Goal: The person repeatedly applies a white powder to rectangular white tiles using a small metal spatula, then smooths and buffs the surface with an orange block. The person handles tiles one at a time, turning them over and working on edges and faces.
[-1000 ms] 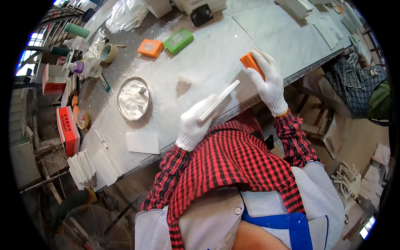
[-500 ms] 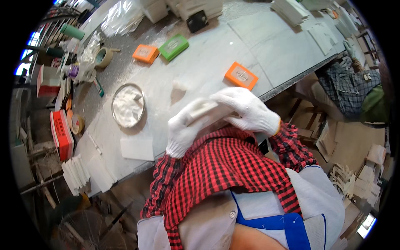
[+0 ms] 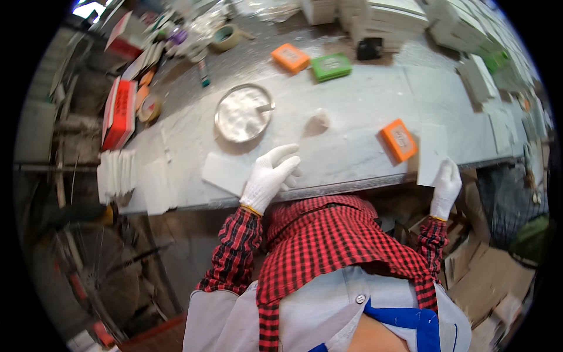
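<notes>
The right hand [image 3: 447, 190] has fingers and thumb closed on the near end of a white tile [image 3: 432, 152], which reaches over the table's front edge just beside an orange block [image 3: 399, 141]; the tile is not yet let go, and whether it lies fully flat cannot be told. The left hand [image 3: 271, 176] is empty, its fingers loosely curled apart, next to another slab [image 3: 226, 172] lying unheld. The block and the powder bowl [image 3: 240, 117] stand untouched, so handling this tile seems unfinished; how many remain is unclear.
</notes>
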The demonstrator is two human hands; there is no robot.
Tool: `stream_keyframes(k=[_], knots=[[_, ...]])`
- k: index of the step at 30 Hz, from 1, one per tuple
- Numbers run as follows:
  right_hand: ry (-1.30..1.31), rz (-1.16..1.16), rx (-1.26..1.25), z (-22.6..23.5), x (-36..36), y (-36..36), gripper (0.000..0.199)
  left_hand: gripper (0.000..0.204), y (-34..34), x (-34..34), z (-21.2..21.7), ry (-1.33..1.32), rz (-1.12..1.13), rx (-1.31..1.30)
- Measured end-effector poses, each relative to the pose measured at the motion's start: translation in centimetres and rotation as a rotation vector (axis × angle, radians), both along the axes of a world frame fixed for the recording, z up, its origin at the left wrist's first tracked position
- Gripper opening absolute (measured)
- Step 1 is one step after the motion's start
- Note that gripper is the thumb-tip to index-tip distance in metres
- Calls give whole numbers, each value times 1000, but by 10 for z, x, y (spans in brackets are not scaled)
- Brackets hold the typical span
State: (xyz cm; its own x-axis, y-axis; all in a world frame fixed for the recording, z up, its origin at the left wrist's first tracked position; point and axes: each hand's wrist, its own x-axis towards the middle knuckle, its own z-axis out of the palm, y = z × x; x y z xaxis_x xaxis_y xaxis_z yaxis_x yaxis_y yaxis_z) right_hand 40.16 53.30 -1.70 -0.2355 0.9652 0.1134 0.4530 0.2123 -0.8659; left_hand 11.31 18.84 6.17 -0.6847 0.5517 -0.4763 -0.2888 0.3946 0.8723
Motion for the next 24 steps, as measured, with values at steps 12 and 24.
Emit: stream_keyframes(k=[12,24], knots=[[-741,170,445,21,-46,14,34,85,-153,-36,-28,731,-14,-929],[-179,1423,474,51,-223,-262,79,63,-175,-61,-36,508,224,-568]])
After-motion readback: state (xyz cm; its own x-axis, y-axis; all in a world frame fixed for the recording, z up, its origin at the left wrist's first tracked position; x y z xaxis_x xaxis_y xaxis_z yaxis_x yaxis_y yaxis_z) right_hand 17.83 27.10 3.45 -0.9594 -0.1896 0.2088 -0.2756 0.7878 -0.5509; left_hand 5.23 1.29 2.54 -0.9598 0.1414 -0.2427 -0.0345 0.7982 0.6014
